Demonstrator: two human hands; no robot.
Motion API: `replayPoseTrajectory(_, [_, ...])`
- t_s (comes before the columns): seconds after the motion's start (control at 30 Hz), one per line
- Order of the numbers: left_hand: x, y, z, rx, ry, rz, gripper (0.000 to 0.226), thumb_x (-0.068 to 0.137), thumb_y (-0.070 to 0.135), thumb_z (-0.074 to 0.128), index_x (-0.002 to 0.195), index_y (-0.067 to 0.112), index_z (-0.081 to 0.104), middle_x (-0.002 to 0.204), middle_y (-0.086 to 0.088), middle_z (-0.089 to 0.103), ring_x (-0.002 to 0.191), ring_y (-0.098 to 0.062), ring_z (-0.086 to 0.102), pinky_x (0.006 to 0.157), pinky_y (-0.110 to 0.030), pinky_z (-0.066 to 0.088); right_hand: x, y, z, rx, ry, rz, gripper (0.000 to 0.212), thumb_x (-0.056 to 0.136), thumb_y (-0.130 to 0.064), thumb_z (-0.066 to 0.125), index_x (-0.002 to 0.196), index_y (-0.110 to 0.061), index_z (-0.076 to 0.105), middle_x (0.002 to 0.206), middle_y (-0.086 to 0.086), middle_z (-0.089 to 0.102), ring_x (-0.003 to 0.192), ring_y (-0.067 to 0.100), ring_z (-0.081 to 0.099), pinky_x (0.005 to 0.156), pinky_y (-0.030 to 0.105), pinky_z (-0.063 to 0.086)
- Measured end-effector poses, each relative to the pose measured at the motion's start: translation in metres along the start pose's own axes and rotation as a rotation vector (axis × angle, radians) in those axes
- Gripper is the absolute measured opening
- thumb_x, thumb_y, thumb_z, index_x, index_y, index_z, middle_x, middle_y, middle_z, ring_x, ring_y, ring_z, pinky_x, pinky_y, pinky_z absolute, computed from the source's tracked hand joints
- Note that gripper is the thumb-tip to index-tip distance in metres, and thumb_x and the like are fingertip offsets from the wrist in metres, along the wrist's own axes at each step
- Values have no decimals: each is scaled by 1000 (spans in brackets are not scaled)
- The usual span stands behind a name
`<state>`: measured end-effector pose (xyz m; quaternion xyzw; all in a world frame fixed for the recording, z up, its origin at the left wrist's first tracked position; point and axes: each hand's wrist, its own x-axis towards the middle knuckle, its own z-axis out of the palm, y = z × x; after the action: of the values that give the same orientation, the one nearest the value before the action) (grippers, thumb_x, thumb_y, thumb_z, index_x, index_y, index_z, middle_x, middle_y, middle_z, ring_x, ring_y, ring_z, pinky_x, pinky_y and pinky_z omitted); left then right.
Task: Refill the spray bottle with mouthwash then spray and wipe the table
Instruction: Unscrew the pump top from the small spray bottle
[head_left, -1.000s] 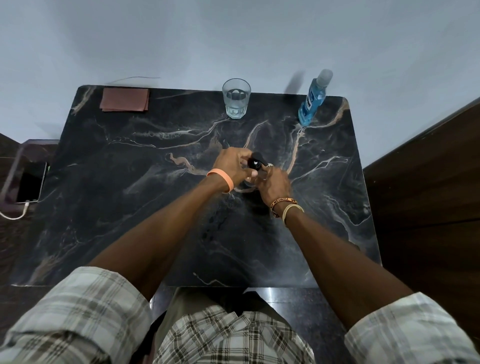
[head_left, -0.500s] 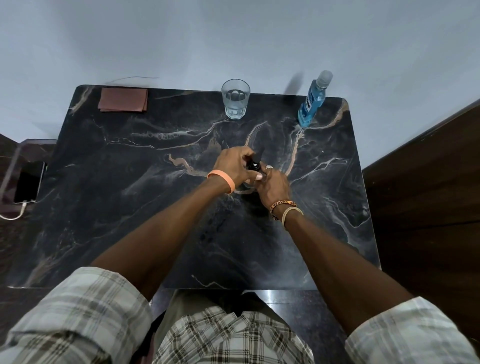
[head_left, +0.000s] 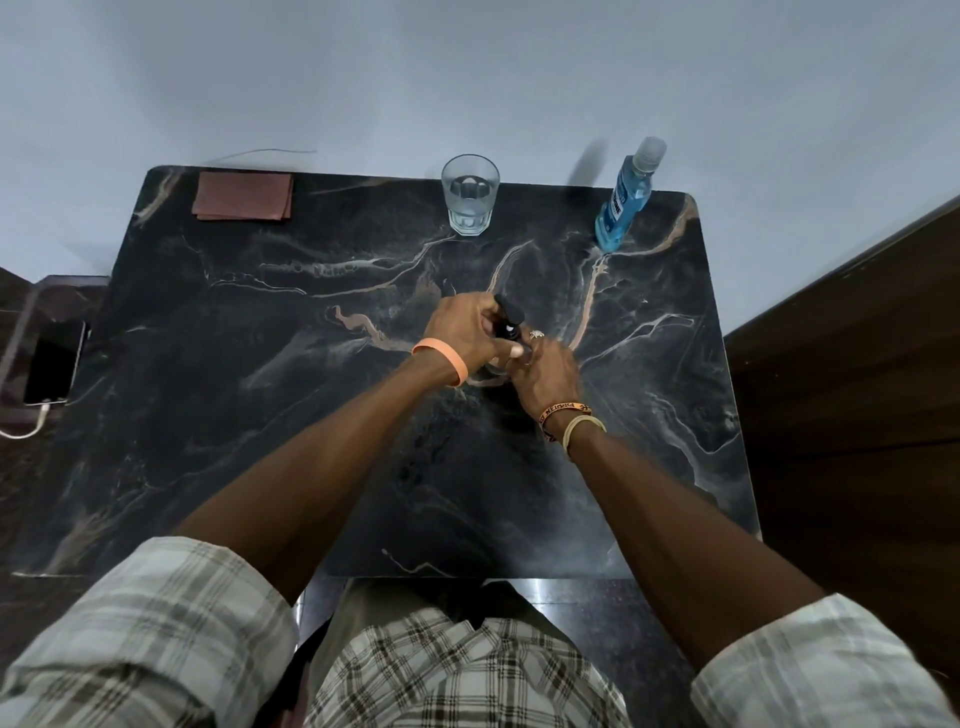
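L fingers are curled over the black nozzle head of a small spray bottle, w/ the thumb lying across the front just under the head. R fingers, one w/ a ring, are wrapped round the bottle's lower body. That body is mostly hidden btw the two hands, so its colour & fill level can't be told. The left hand & right hand touch each other at the bottle. The bottle is roughly upright, nozzle pointing away & to the R, approx. mid-table. Can't tell if its base rests on the top.

Wrists: a plain orange silicone band on the L; a printed orange band & a beige band on the R. Forearms are bare, w/ plaid sleeves at the elbows.

The table is a black marble-pattern table w/ pale & tan veins. At the far edge, mid, stands a clear glass tumbler w/ clear liquid in it. At the far R corner stands a blue mouthwash bottle, clear cap on. Both are well apart from the hands. A folded reddish-brown cloth lies flat at the far L corner.

Off the table to the L, a dark smartphone w/ a white cable lies on a lower stand. There is a grey wall behind & dark wood panelling on the R.
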<state>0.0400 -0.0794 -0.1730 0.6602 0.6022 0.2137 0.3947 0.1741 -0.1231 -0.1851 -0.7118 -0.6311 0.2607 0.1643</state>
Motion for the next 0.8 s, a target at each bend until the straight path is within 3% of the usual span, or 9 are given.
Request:
replayPoseTrajectory(0.1, [-2,2,0,-20,8,-2,49,52,35,94,91,35,64,85,15,69,78,-1,64,73,-24,54,0,-1,0,-1,0,-12,17,90,-23,59,98,-10,67,81,14,68,75,33,64,68,43,54])
replayPoseTrajectory(0.17, [-1,-2,-1,-99,-39,2,59,56,26,93,107,31,66,94,11,70,84,-4,66,79,-28,55,1,0,1,7,-8,0,17,91,-23,58,95,-10,67,79,13,68,75,33,64,68,44,54])
replayPoseTrajectory(0.23, [1,-5,-1,-115,-51,-13,47,59,18,92,97,32,68,90,5,73,84,-13,69,82,-37,58,1,1,2,14,-6,5,20,90,-27,60,95,-9,67,79,13,68,74,32,64,67,43,54])
replayPoseTrajectory(0.3, [3,-3,-1,-53,-26,-32,42,56,23,94,87,32,66,81,7,72,79,-12,69,78,-38,58,0,0,3,19,6,-12,22,89,-29,62,100,-10,67,79,12,68,73,31,64,66,41,54])
replayPoseTrajectory(0.47, [2,-5,0,-34,-49,33,51,59,22,91,105,26,69,99,6,71,92,-12,67,87,-38,56,0,1,2,32,22,-11,15,88,-23,60,92,-9,66,73,9,65,70,33,63,62,41,54])
replayPoseTrajectory(0.57, [5,-8,0,1,-27,9,38,58,23,92,86,30,67,81,7,71,77,-11,67,74,-35,57,1,2,4,23,12,16,16,88,-20,59,90,-7,66,76,14,67,72,34,64,65,43,54])
replayPoseTrajectory(0.63, [4,-4,0,31,0,19,43,54,31,93,83,35,62,83,11,67,75,-7,63,68,-29,54,1,2,4,10,4,12,18,91,-22,57,92,-7,66,78,15,67,73,34,64,67,45,54])
replayPoseTrajectory(0.73, [4,-7,0,-3,-54,74,55,57,25,90,107,29,67,103,6,68,89,-10,64,82,-33,56,2,3,3,-5,-10,-3,22,93,-24,53,102,-8,67,82,14,68,75,32,64,69,44,54])
replayPoseTrajectory(0.8, [6,-10,-1,1,-72,56,40,60,20,89,94,30,70,89,4,71,83,-13,68,79,-37,58,2,4,3,1,-8,-3,23,93,-24,54,105,-9,67,82,13,68,75,31,64,69,44,54])
